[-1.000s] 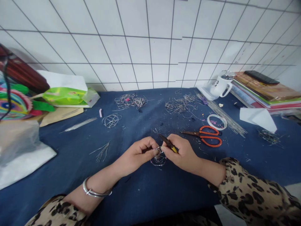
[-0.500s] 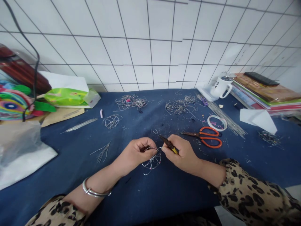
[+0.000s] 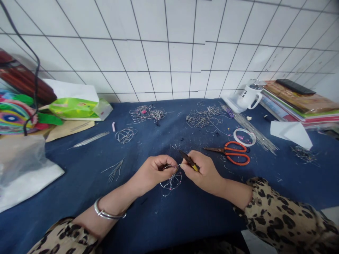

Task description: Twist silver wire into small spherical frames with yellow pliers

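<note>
Between thumb and fingers, my left hand [image 3: 156, 173] pinches the upper edge of a round silver wire ornament [image 3: 171, 181] with small pink beads on it. A loose wire end curves below the ornament. My right hand [image 3: 202, 173] is closed around a pair of pliers [image 3: 188, 160] with dark jaws and a yellow grip; the jaws point up and left, away from the ornament. Its thumb and forefinger also pinch a short wire end at the ornament's upper right. The fingertips of both hands are close together, partly hiding the wire.
Orange-handled scissors [image 3: 235, 153] lie right of my hands, near a white ring dish [image 3: 244, 137] of pink beads. Wire tangles [image 3: 202, 118] and a bundle of straight wires [image 3: 258, 135] lie behind. A white mug [image 3: 250, 96] stands by stacked books [image 3: 299, 100]. A wire ball [image 3: 126, 135] rests at left.
My right hand has shifted very slightly left, bringing its fingertips a little closer to my left hand. Both grips stay the same, and the view has moved slightly.
</note>
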`<state>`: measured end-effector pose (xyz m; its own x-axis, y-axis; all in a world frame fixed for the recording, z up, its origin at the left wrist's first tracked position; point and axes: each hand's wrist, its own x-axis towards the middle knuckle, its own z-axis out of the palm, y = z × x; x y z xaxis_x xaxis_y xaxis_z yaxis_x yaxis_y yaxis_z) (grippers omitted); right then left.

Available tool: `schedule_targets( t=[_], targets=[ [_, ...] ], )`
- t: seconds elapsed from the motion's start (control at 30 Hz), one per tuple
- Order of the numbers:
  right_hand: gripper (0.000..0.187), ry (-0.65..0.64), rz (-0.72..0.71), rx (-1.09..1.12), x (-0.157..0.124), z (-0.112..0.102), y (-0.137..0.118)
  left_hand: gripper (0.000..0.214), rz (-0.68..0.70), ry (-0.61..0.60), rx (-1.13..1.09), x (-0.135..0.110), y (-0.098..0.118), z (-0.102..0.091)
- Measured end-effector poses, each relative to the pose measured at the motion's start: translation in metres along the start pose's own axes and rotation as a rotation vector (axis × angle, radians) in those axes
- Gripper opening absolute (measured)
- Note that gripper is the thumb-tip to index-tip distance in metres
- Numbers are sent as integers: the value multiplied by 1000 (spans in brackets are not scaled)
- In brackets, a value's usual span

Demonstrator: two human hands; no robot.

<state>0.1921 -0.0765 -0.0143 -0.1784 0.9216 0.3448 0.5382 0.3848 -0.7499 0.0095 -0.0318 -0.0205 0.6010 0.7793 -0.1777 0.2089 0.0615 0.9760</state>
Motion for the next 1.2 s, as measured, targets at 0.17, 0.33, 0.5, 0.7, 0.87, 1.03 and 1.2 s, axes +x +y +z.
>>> schedule_targets(
  t=[0.17, 0.33, 0.5, 0.7, 0.87, 1.03, 1.2],
  targets=[
    [9, 4, 12, 14, 0, 0, -1, 11, 21, -24, -10, -1, -1, -2],
    [8, 15, 22, 29, 1, -1, -2, 12, 35, -23, -19, -1, 0, -4],
    [7, 7, 28, 37, 1, -1, -2, 13, 36, -46, -29, 0, -1, -4],
    [8, -7, 44, 51, 1, 0, -1, 13, 44, -28, -4, -1, -1, -3],
    [7, -30, 36, 91, 0, -2, 0, 12, 59, 2, 2, -1, -1, -4],
    [7, -47, 25, 92, 1, -3, 1, 13, 70, 5, 0, -1, -1, -5],
    [8, -39, 0, 63, 1, -2, 1, 13, 79, -19, -11, -2, -2, -5]
  ],
)
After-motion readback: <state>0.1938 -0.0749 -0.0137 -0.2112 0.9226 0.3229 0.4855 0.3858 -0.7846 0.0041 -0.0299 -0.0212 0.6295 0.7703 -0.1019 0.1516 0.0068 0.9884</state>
